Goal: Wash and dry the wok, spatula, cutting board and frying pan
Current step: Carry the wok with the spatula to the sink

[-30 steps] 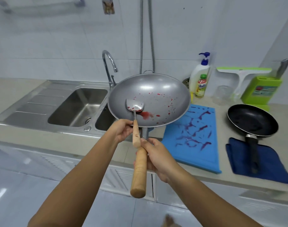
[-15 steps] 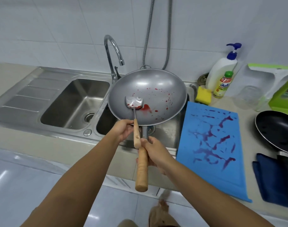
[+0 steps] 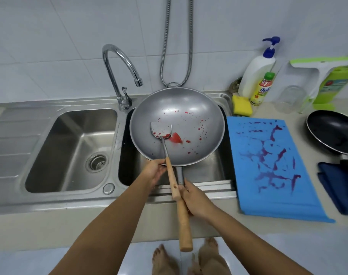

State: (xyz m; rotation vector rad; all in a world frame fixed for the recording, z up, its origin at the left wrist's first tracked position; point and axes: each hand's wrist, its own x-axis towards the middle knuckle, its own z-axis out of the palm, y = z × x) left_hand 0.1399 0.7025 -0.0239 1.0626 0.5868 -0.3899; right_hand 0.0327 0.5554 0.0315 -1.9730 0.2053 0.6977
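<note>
A grey metal wok, spattered with red sauce, hangs tilted over the right sink basin. My right hand grips its long wooden handle. A steel spatula with red smears lies inside the wok, its wooden grip sticking out over the near rim. My left hand holds that grip at the rim. A blue cutting board streaked with purple lies on the counter to the right. The black frying pan sits beyond the board, cut off by the frame edge.
The curved faucet stands between the two basins, with the left basin beside it. A yellow sponge, two soap bottles, a glass and a green squeegee line the wall. A dark blue cloth lies under the pan's handle.
I have stepped up to the sink and now look down on it. The wok, with the spatula inside, has moved from beside the counter to over the right basin. Both grips are unchanged.
</note>
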